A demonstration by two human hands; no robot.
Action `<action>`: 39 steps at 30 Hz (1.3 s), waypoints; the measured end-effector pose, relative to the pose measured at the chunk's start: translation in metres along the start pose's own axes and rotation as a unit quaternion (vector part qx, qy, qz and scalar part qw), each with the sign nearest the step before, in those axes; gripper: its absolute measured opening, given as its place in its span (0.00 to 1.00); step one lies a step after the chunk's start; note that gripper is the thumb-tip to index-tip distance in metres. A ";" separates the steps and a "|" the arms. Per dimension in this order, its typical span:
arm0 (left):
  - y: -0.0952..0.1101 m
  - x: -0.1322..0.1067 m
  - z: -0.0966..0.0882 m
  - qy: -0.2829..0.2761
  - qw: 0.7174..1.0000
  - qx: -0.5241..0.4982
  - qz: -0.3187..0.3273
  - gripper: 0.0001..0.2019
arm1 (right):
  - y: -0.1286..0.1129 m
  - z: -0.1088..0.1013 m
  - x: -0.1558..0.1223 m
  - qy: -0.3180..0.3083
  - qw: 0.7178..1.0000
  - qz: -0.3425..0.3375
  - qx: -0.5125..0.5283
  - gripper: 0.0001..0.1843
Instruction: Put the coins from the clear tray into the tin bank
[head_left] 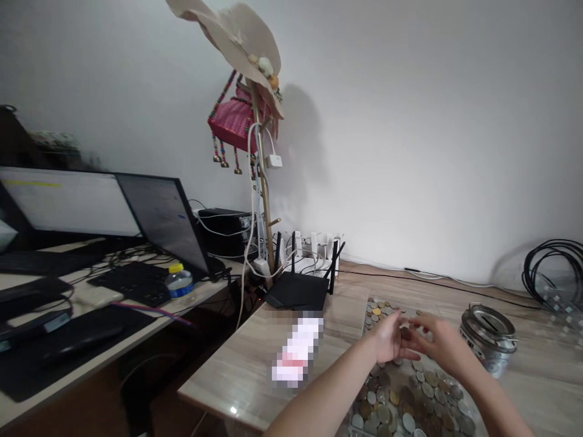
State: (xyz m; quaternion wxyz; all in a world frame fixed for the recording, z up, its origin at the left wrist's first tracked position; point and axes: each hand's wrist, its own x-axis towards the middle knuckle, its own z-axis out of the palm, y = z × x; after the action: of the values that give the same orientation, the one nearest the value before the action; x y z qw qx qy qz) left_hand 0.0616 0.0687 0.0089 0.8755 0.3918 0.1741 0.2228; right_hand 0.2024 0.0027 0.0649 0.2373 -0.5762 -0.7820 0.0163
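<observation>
Above a spread of coins [385,414], my two hands meet at the right of the view. My left hand [387,341] is partly cupped, with its fingers stretched toward the right one. A dark coin [405,332] shows between the hands, at the fingertips of my right hand [432,340], which are pinched around it. The coins lie in a clear shallow tray [364,321]; several gold and silver ones sit at its far end. Right of my right hand stands a silver metal can [489,337] with a slotted lid and wire clasp.
A lit phone-like object [297,352], blurred out, lies left of my forearm. Behind it are a black router [298,291] and a stand with a hat [246,42]. A coiled black cable [531,273] rests far right. Monitors [166,218] occupy the left desk.
</observation>
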 end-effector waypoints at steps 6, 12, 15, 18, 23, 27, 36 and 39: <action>0.001 -0.004 0.009 -0.061 0.993 0.095 -0.018 0.31 | 0.001 0.020 0.008 -0.030 0.999 0.021 0.027 0.12; -0.005 -0.011 0.006 0.262 0.794 0.522 0.171 0.20 | 0.056 -0.048 -0.018 0.253 0.940 0.215 -0.077 0.22; -0.007 -0.013 -0.004 0.298 0.688 0.636 0.183 0.16 | 0.081 -0.067 -0.030 0.208 0.913 0.325 -0.134 0.19; -0.007 -0.014 -0.012 0.297 0.657 0.680 0.130 0.10 | 0.093 -0.067 -0.032 0.151 0.919 0.339 -0.131 0.17; -0.009 -0.015 -0.016 0.277 0.645 0.706 0.092 0.05 | 0.087 -0.063 -0.029 0.137 0.922 0.335 -0.140 0.19; -0.006 -0.016 -0.013 0.258 0.616 0.741 0.074 0.07 | 0.061 -0.057 -0.023 0.294 0.919 0.211 -0.156 0.22; 0.037 -0.023 -0.039 0.461 0.577 0.645 0.197 0.12 | -0.013 0.075 0.069 -0.097 0.994 0.004 -0.053 0.20; 0.041 -0.022 -0.053 0.474 0.590 0.613 0.226 0.15 | -0.017 0.108 0.089 -0.104 0.991 0.031 -0.076 0.24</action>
State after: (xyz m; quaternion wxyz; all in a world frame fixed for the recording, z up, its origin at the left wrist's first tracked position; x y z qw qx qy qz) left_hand 0.0074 0.1134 0.0092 0.1437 0.7014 0.5659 0.4088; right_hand 0.1254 0.1048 0.0056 0.1093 -0.6117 -0.7831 0.0241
